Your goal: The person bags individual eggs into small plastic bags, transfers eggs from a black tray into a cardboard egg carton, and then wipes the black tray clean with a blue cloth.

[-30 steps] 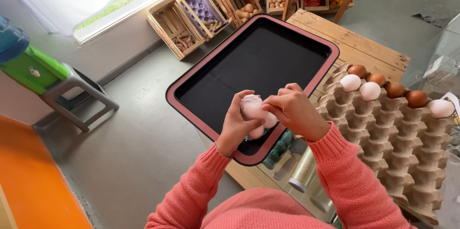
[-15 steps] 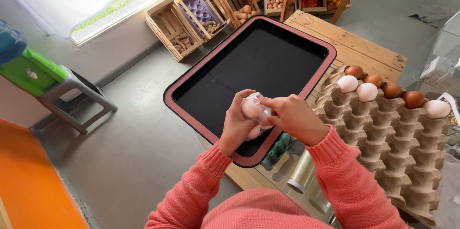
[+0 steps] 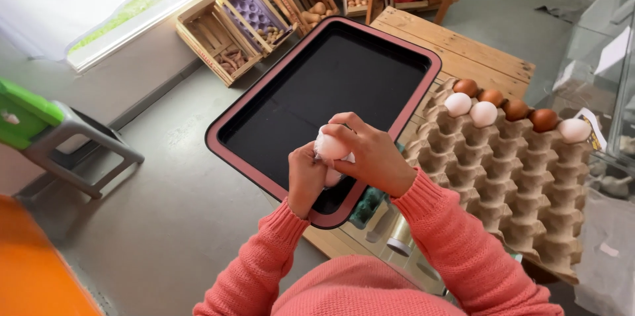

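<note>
We see both hands meeting at the centre of the frame over the near edge of the black tray [image 3: 264, 101] with its dusty-pink rim. The right hand [image 3: 374, 157] curls over a white egg [image 3: 331, 146], its fingers [image 3: 344, 132] pressed around the top of the shell, while the left hand [image 3: 305, 180] cups it from below with fingers closed against it. Whether the shell is already cracked we cannot tell.

In our judgement the main risk is the egg's place: it sits right above the tray's lower rim, so anything that slips or drips could land on the rim or past it onto the grey floor [image 3: 165, 217] at lower left. Too hard a squeeze could also crush the shell in the palms.

The tray itself overhangs the wooden counter [image 3: 476, 54] toward the left of the frame, so a heavy push on that end might tip it. Just right of the hands, a cardboard egg flat [image 3: 503, 177] lies nearly touching the tray, with brown and white eggs [image 3: 483, 114] along its upper row; an elbow swing that way could knock them.

Open room lies up and left, across the tray's bare black middle.
</note>
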